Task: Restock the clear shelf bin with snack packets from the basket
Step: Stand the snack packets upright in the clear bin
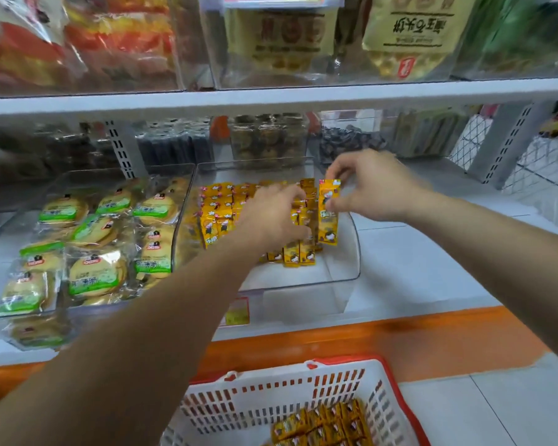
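A clear shelf bin (345, 268) holds rows of yellow snack packets (218, 209) standing upright. My right hand (372, 186) pinches one yellow packet (328, 217) by its top and side, upright at the right end of the rows. Against the standing packets (298, 252) in the middle of the bin my left hand (271, 217) rests, its fingers curled round them. Below, a white basket with a red rim (271, 403) holds several more yellow packets (322, 426).
Left of it, another clear bin (187, 201) is full of green-labelled round cakes (94, 275). Behind stand more bins with dark snacks (268, 140). An upper shelf (271, 98) hangs close above. The shelf's orange front edge (400, 342) lies between bin and basket.
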`<state>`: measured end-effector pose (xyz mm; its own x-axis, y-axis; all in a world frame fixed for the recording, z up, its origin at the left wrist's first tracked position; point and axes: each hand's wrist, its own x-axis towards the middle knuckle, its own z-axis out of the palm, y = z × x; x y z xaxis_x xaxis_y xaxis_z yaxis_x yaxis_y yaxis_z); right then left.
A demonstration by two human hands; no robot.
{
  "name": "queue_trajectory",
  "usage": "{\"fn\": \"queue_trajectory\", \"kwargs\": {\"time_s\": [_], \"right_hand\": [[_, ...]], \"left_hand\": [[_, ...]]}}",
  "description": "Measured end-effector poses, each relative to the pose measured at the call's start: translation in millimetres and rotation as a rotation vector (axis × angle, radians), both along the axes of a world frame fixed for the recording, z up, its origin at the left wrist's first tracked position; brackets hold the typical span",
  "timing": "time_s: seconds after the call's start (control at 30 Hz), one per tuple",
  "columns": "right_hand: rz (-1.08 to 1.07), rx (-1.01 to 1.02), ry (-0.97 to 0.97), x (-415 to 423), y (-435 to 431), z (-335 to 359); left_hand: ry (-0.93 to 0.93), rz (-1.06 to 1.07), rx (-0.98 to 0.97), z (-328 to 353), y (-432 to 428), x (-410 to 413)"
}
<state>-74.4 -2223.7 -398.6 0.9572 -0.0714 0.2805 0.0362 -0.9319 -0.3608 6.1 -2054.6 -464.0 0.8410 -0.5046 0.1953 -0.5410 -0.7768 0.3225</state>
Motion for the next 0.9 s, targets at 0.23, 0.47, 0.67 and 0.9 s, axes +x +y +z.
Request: {"fn": "queue_trajectory", "kwargs": {"time_s": [0.23,0.47,0.67,0.9], "right_hand": [[-0.035,-0.300,0.178,44.1,13.5,-15.0],[-0.048,-0.474,0.296,76.1,14.1,-21.8],[-0.042,-0.536,0.335,86.0,22.9,-28.3],[-0.041,-0.311,0.150,53.2,14.4,-32.5]], "left_hand": [[-0.107,-0.059,0.102,-35.7,-11.1,35.0],[-0.115,-0.039,-0.006,-45.1,3.0,47.2],[-0.140,-0.027,-0.030,-48.2,1.0,45.1],[-0.170,-0.024,0.009,-47.9,-1.7,40.4]]}}
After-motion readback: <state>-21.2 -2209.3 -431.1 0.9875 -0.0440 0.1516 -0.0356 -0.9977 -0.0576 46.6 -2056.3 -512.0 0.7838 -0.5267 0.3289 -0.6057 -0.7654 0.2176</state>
